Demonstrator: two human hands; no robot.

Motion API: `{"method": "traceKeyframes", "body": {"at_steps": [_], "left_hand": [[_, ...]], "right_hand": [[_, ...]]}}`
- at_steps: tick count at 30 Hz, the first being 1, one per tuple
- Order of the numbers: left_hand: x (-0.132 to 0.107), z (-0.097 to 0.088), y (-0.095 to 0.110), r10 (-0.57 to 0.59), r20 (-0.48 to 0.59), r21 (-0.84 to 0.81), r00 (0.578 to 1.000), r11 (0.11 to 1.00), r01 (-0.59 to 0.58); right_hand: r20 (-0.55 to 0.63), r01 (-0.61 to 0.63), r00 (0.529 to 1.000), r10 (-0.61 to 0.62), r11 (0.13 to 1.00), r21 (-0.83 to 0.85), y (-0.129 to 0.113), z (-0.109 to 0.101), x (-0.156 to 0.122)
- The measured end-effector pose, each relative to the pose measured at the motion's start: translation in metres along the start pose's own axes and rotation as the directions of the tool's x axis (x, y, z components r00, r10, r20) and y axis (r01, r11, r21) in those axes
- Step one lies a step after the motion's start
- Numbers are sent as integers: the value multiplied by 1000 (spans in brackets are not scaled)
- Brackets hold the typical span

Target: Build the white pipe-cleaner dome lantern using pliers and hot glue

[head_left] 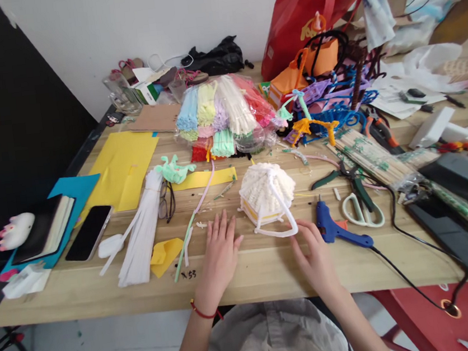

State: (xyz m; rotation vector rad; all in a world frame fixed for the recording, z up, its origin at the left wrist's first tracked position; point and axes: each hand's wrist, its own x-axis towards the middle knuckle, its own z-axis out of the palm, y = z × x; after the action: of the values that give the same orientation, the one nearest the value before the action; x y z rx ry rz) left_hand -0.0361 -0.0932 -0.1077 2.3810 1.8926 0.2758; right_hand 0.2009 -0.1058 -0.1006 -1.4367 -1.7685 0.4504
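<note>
My left hand (220, 256) lies flat on the wooden table (254, 277), fingers stretched out and holding nothing. It rests just left of a fluffy white pipe-cleaner ball (266, 191) with a white looped handle and a yellow band at its base. My right hand (314, 253) lies palm down in front of that ball, its fingertips close to the white loop; nothing shows in its grip. A blue glue gun (338, 230) lies just to the right of my right hand.
A bag of coloured pipe cleaners (222, 112) sits at the back middle. Scissors (362, 206), pliers and a pack of wooden sticks (373, 159) lie to the right. White pipe cleaners (142, 236), glasses, a phone (89, 232), a notebook and yellow paper lie on the left. A red bag (304, 15) stands behind.
</note>
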Motion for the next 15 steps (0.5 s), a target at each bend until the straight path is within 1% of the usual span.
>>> {"method": "traceKeyframes", "body": {"at_steps": [4, 9, 12, 15], "left_hand": [[-3, -10, -1, 11, 5, 30, 1000, 999, -11], [-24, -18, -1, 84, 19, 8, 996, 996, -84], [-33, -14, 2, 100, 36, -4, 994, 995, -100], [-29, -4, 4, 70, 40, 4, 997, 998, -71]], "right_hand": [[18, -9, 1000, 8, 1000, 20, 5, 0, -4], [33, -34, 999, 33, 999, 26, 10, 0, -7], [48, -41, 998, 39, 998, 40, 9, 0, -8], [70, -59, 996, 54, 996, 71, 6, 1, -7]]}}
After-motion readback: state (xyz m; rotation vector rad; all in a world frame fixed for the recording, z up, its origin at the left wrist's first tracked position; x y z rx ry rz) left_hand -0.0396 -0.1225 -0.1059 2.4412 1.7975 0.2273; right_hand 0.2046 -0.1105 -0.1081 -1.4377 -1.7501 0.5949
